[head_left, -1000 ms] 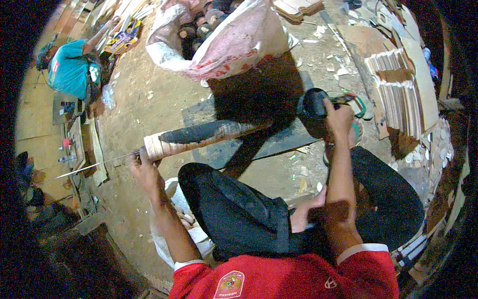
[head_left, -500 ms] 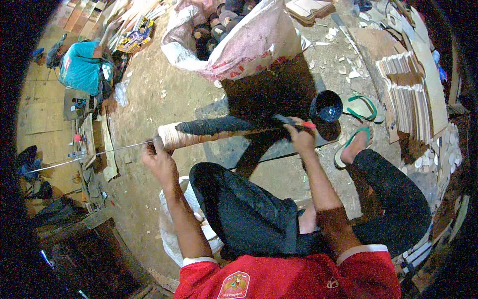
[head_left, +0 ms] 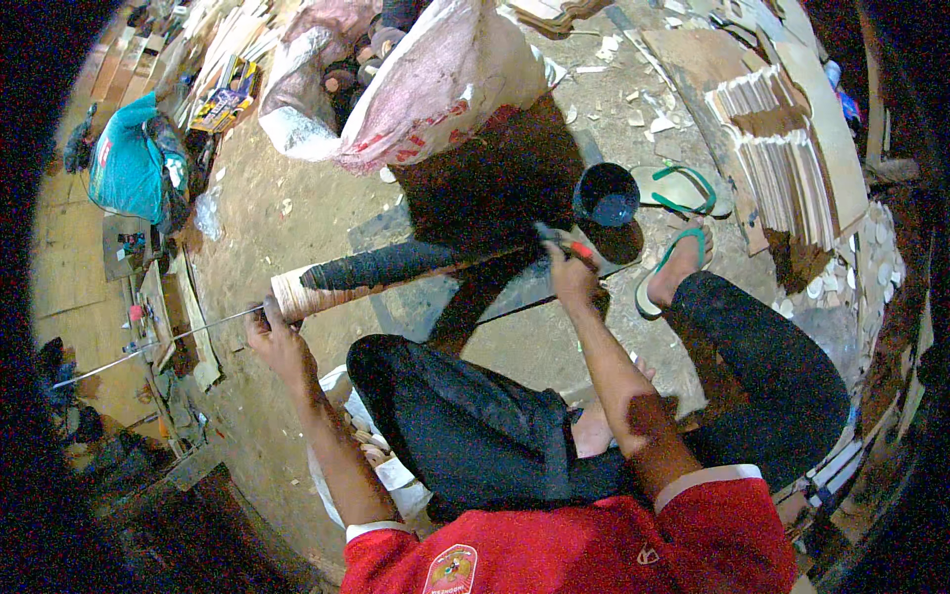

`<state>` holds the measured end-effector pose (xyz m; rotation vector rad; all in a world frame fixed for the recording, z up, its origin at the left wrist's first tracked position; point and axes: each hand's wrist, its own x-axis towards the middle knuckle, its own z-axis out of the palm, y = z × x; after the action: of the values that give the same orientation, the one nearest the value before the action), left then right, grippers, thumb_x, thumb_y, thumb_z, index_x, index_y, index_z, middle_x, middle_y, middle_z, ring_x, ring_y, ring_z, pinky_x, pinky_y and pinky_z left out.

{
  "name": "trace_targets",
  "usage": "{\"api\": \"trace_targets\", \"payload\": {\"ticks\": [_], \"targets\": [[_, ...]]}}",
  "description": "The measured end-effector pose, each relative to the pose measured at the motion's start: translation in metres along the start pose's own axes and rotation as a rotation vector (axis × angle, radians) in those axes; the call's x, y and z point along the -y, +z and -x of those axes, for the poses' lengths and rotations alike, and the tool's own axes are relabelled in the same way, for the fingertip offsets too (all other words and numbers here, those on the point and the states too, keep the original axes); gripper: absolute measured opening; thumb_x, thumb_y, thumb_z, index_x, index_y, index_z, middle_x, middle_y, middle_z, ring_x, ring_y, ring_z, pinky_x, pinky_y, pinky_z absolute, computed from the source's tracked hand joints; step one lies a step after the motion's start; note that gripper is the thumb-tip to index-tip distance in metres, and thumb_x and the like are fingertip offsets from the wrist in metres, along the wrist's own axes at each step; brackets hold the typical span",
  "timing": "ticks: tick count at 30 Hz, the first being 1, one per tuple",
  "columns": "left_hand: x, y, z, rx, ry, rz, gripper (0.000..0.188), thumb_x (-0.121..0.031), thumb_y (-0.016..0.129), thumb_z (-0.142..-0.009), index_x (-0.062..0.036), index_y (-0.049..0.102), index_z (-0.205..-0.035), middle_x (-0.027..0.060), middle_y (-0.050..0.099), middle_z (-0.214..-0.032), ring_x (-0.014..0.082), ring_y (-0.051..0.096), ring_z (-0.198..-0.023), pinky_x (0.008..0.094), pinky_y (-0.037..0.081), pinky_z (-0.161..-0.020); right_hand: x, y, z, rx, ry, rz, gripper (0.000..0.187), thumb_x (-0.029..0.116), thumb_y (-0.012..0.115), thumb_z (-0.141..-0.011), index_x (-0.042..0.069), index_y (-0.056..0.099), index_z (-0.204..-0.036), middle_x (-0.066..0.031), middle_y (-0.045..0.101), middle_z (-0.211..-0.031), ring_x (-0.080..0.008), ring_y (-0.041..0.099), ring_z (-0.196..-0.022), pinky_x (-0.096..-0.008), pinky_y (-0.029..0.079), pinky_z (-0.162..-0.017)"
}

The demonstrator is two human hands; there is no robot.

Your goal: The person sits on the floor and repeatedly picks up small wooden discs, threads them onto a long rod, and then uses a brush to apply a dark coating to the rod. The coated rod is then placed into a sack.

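A long ridged cylinder (head_left: 384,267), which looks like a row of pale discs on a thin metal rod (head_left: 183,339), lies across in front of me. Black coats most of its upper side; its near left end and underside stay pale. My left hand (head_left: 281,342) is closed around the rod at that pale end. Closed in my right hand (head_left: 572,277) is a brush (head_left: 578,249) with a red part on its handle, close to the cylinder's dark far end. Shadow hides whether the bristles touch it. A dark bowl (head_left: 606,194) stands just beyond my right hand.
A large pinkish-white sack (head_left: 450,94) of dark-edged round pieces stands ahead. Stacked wavy-edged boards (head_left: 782,168) lie at right, near a loose flip-flop (head_left: 683,190). A person in a teal shirt (head_left: 129,168) sits at far left. A white bag (head_left: 401,475) lies beside my knee.
The whole view has shifted, so most things now appear further left. My right hand and brush stay near the cylinder's far end; my left hand keeps its hold on the rod.
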<state>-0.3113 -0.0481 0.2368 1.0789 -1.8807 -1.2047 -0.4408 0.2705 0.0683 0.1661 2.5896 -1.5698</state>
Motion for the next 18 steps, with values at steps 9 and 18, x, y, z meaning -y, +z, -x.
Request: {"api": "trace_targets", "payload": {"ticks": [9, 18], "targets": [[-0.017, 0.006, 0.002, -0.023, 0.101, -0.266, 0.022, -0.025, 0.057, -0.099, -0.004, 0.056, -0.103, 0.0074, 0.063, -0.094, 0.0173, 0.064, -0.081, 0.0326, 0.055, -0.069, 0.01, 0.022, 0.022, 0.233, -0.206, -0.465, 0.021, 0.012, 0.071, -0.086, 0.003, 0.07, -0.105, -0.0128, 0.073, -0.093, -0.0257, 0.07, -0.084, -0.0358, 0.054, -0.077], [-0.005, -0.005, -0.006, 0.032, 0.042, -0.237, 0.023, -0.025, 0.058, -0.098, -0.004, 0.054, -0.106, 0.0096, 0.061, -0.098, 0.0193, 0.064, -0.085, 0.0341, 0.056, -0.072, -0.064, 0.032, -0.008, 0.295, -0.127, -0.35, 0.021, 0.012, 0.071, -0.086, 0.003, 0.07, -0.106, -0.01, 0.072, -0.1, -0.0192, 0.068, -0.093, -0.0332, 0.051, -0.083]]}}
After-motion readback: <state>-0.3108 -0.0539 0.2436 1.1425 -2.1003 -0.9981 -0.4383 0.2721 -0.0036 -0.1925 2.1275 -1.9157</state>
